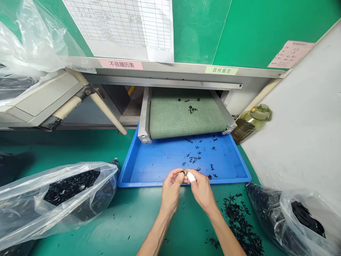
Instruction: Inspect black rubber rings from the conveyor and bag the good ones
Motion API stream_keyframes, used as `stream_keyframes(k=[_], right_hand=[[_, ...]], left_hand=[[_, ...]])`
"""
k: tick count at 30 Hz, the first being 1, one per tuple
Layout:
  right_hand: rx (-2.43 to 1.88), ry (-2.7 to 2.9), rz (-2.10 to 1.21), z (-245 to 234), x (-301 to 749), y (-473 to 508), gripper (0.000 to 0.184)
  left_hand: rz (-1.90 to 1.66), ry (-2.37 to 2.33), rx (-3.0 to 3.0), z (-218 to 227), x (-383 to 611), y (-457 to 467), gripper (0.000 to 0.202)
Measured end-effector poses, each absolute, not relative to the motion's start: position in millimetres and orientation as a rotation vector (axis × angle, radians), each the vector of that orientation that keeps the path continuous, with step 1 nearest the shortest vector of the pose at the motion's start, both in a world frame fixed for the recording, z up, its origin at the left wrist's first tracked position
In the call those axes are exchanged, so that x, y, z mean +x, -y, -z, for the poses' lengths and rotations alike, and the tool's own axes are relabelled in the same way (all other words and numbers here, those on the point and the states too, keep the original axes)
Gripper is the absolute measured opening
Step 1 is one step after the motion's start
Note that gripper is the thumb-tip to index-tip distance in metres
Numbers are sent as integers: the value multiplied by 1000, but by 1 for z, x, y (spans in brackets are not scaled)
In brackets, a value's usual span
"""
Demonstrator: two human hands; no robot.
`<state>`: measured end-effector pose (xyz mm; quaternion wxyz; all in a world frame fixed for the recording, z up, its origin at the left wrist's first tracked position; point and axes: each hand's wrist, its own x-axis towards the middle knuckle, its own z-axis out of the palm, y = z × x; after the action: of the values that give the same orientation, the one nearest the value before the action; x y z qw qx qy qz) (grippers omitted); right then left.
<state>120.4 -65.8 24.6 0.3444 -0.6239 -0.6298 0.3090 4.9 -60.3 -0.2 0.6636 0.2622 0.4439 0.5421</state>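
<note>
My left hand (172, 185) pinches a small black plastic part (183, 172) over the front rim of the blue tray (160, 184). Close against it, my right hand (201, 186) has its fingers pressed together at the same part, with a white covering (191, 176) on one finger or thumb. Whether the right fingers grip the part itself is hidden. Several small black parts (197, 160) lie scattered in the tray. To the right of my forearm, a heap of black pieces (241, 222) rests on the green table.
A green mesh conveyor belt (186, 121) ends above the tray, with a few black parts on it. Clear plastic bags of black pieces stand left (66, 192) and right (282, 213). An olive bottle (252, 121) leans by the white wall (301, 135). Labelled green panels (247, 32) rise behind.
</note>
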Motion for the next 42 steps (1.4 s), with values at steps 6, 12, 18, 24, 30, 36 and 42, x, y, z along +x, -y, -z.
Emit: stream_keyframes(k=[6,12,18,24,30,36,42], right_hand=[[-1688,1868,-283,-70,177,-31,30],[-1844,2005,-88,-109,182,-161,44],[-1833,2115,-179,-124,177,-209,29],[-1508,2189,-279,-122,156,-110,22],[-1279,2089,-608,-90,117,21,30],[-1335,2227,-585,-96,129,60,45],[-1397,2291,-281,-94,143,79,35]], left_hand=[[-1178,-879,376,-12,-9,44,14],[-1118,-817,318,-18,-6,40,7],[-1108,-817,301,-18,-15,44,11],[-1231,-776,330,-39,-18,31,23],[-1187,-697,436,-55,-9,35,32],[-1123,-691,476,-51,-16,53,32],[-1060,-643,536,-54,-21,66,36]])
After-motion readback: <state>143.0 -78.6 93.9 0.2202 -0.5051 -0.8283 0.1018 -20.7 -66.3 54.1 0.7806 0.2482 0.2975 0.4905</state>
